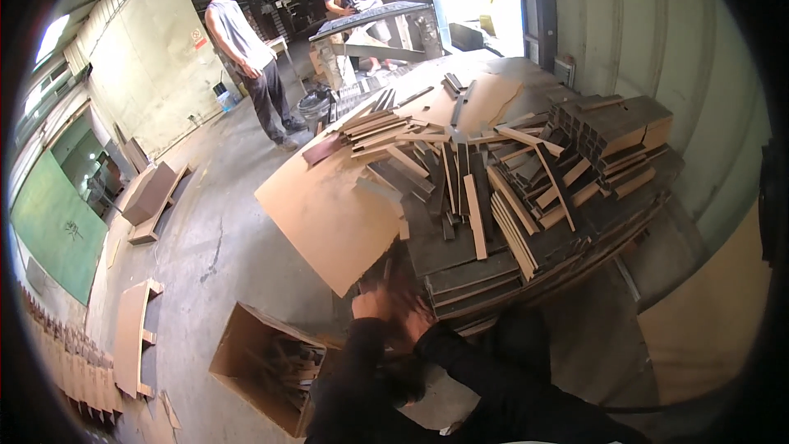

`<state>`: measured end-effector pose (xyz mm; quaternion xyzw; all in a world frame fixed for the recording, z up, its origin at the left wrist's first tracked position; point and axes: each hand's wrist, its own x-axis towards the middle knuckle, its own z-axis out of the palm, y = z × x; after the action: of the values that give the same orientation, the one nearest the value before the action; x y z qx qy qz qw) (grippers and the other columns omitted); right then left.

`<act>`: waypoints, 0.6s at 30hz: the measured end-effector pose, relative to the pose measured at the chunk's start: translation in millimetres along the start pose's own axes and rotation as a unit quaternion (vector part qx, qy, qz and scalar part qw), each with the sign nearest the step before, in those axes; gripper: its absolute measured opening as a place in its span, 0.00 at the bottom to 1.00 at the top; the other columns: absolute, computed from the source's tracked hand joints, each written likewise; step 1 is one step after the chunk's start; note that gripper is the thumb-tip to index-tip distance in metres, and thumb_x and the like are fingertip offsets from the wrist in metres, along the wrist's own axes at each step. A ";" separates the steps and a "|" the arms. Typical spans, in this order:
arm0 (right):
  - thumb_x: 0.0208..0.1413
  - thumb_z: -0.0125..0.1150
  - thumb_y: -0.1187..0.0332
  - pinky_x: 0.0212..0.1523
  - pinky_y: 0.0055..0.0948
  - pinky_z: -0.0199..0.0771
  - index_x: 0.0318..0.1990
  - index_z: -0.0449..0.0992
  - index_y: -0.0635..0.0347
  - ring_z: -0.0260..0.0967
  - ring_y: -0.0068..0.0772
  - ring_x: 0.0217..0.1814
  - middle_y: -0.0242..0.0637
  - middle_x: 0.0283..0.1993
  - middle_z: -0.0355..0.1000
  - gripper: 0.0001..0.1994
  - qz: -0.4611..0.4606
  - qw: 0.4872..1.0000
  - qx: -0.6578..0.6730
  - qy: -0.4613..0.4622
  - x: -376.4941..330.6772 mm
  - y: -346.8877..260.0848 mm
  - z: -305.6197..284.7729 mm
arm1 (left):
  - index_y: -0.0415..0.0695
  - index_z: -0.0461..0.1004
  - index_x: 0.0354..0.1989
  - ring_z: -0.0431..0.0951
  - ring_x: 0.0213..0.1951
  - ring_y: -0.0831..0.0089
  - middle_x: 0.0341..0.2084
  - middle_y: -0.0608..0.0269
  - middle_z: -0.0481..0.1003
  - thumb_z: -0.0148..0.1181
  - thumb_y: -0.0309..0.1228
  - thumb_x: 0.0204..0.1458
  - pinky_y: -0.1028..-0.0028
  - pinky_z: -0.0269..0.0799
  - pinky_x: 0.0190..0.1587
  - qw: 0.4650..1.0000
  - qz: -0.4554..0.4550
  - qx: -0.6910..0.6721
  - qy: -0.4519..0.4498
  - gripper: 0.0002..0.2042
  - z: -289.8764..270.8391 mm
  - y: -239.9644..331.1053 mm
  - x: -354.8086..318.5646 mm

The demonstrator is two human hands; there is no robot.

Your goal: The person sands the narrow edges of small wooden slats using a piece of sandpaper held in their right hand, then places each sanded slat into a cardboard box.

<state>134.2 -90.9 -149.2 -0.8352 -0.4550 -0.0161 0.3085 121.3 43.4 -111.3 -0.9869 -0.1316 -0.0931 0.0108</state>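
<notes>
My left hand (371,305) and my right hand (413,316) are close together at the near corner of a table stacked with dark boards (460,275). The left fingers look curled, but what they hold is hidden. Motion and shadow smear the right fingers. A dark brownish patch shows just beyond both hands, too blurred to name. Above them hangs the corner of a large cardboard sheet (333,218). Many narrow cardboard strips (475,218), brown and dark, lie jumbled across the tabletop. Below and left of my hands stands an open cardboard box (251,353) with strip-like scraps inside.
Stacked rectangular cardboard tubes (612,127) sit at the table's far right, by a corrugated metal wall (682,49). Two people (242,41) are beyond the table, one beside a workbench (374,20). Flat boards on wooden supports (136,337) rest on the left floor.
</notes>
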 end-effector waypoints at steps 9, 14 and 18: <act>0.47 0.46 0.57 0.63 0.40 0.37 0.55 0.60 0.51 0.39 0.42 0.66 0.36 0.62 0.49 0.25 -0.001 0.997 -0.072 -0.024 -0.4 0.6 -1.1 | 0.55 0.54 0.56 0.73 0.17 0.56 0.18 0.51 0.72 0.46 0.34 0.46 0.60 0.66 0.18 1.000 -0.009 0.001 -0.019 0.25 -28.6 12.5 -28.1; 0.44 0.48 0.48 0.63 0.42 0.36 0.56 0.58 0.51 0.38 0.45 0.66 0.37 0.62 0.49 0.31 -0.003 1.000 -0.024 0.008 -3.8 9.3 -10.9 | 0.60 0.54 0.57 0.72 0.17 0.57 0.21 0.51 0.73 0.45 0.33 0.46 0.60 0.66 0.17 0.999 -0.010 -0.038 -0.002 0.25 -20.9 16.7 -14.3; 0.41 0.51 0.44 0.62 0.43 0.37 0.58 0.54 0.51 0.37 0.48 0.66 0.39 0.62 0.48 0.36 -0.026 0.994 -0.102 -0.032 5.5 12.9 1.7 | 0.57 0.54 0.57 0.72 0.15 0.59 0.14 0.52 0.71 0.46 0.34 0.45 0.61 0.64 0.15 0.999 -0.028 0.010 -0.024 0.27 -19.7 7.9 -45.2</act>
<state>147.0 -91.1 -155.3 -0.8503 -0.4821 -0.0439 0.2065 76.9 23.2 -100.4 -0.9845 -0.1605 -0.0688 0.0147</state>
